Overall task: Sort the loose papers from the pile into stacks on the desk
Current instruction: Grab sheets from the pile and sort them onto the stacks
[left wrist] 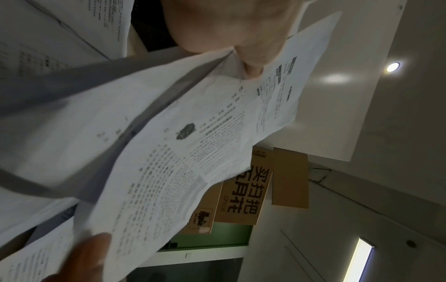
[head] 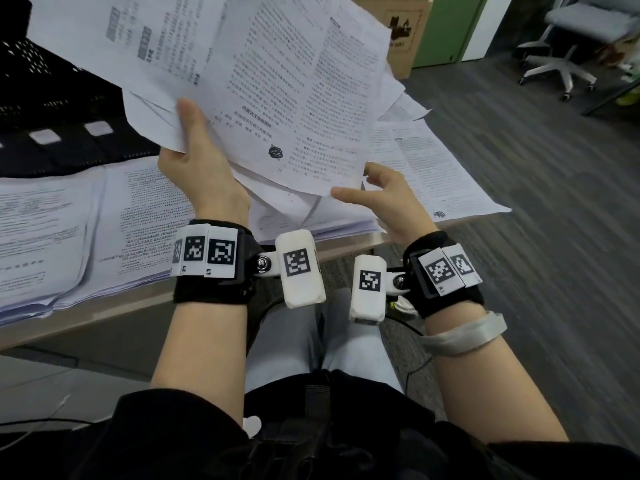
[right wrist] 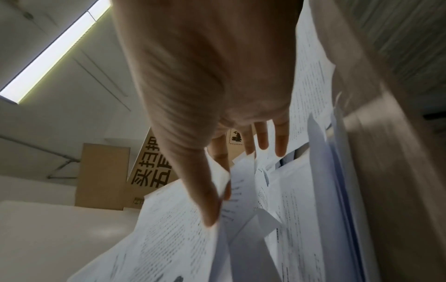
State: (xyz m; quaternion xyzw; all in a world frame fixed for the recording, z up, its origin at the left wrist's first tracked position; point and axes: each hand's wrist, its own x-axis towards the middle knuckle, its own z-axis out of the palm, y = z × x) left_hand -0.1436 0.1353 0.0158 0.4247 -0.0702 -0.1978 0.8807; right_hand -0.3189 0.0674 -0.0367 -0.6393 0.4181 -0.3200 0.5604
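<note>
- The left hand (head: 199, 174) held a loose sheaf of white printed paper sheets (head: 277, 84) raised above the tabletop (head: 104, 306), its thumb pressed on top near the sheaf's 7 o'clock corner and its other fingers hidden beneath, so the grip was a pinch at one corner only.
- The right hand (head: 391, 202) sat at the sheaf's 5 o'clock edge with its fingers (right wrist: 263, 137) spread; in the right wrist view the thumb and a fingertip appeared to close on the corner of one sheet, though blur made it hard to say whether the hold was firm.
- Likely trouble: the sheaf was fanned and uneven, held at one corner, so sheets could slide out and fall onto the white paper stacks already lying on the tabletop (head: 62, 230) at 9 o'clock of the hands, or the further stack (head: 433, 168) at 3 o'clock, mixing what had been sorted.
- A second risk, as a judgement: pulling one sheet with the right hand could drag its neighbour along, since the sheets overlapped closely at that edge.
- The further stack overhung the tabletop's edge toward the grey carpeted floor (head: 519, 133); a brush from the right wrist might tip sheets off.
- A brown cardboard box (head: 405, 32) stood beyond the sheaf at 1 o'clock, well apart.
</note>
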